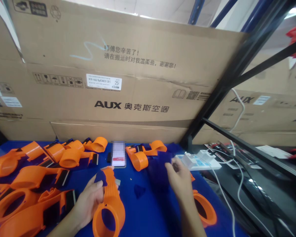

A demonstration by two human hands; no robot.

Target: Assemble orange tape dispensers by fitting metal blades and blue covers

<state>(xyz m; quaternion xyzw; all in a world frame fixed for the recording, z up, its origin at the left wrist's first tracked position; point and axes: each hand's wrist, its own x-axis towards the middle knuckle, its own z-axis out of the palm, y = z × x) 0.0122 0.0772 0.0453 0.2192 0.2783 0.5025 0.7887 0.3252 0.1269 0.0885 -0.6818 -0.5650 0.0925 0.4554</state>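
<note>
My left hand [90, 199] is closed around the upper end of an orange tape dispenser [111, 194], its ring pointing down toward me. A small dark blue piece [101, 178] shows at my left thumb, against the dispenser's head. To the right, my right hand [179, 176] has its fingers pinched at a dark blue, film-like piece [160, 169], which is blurred and blends into the blue table cover. A small blue scrap [139, 191] lies on the cover between my hands. Beyond my right forearm sits another orange dispenser [208, 210], partly hidden.
Several orange dispensers [29, 177] crowd the left of the blue table [138, 219]. A phone [118, 154] stands at the back, near two more dispensers [140, 160]. Behind are a large AUX carton [143, 85] and, at right, a power strip [199, 160] with white cables.
</note>
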